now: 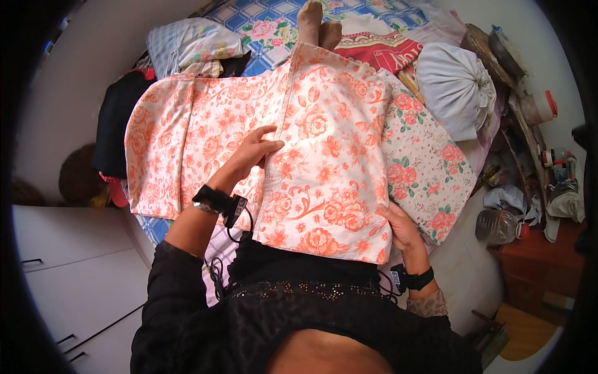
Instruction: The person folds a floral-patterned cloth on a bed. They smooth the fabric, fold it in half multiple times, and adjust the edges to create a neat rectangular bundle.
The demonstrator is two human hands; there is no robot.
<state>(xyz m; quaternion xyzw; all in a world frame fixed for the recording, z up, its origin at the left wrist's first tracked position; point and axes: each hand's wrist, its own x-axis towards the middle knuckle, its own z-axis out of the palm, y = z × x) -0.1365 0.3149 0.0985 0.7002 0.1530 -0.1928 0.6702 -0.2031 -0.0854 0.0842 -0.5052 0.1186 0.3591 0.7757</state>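
Note:
A white cloth with an orange floral print (330, 168) lies across my lap and legs, and stretches left over the bed. A raised hem or fold edge runs down its middle, with another fold line further left. My left hand (256, 149) rests at that middle edge, fingers apart, holding nothing. At the cloth's lower right edge, my right hand (402, 229) has its thumb on top and the other fingers mostly hidden beneath, gripping it. Beside the right hand lies a flat cream fabric piece with pink roses and green leaves (430, 168), partly under the orange-print cloth.
Beyond the cloth lie a blue patterned bedcover (249, 19), my stockinged feet (317, 28) and a red printed cloth (380, 56). A tied white bundle (451, 87) stands right, a checked bundle (193, 47) left. A plastic jug (498, 227) and white drawers (75, 249) flank the bed.

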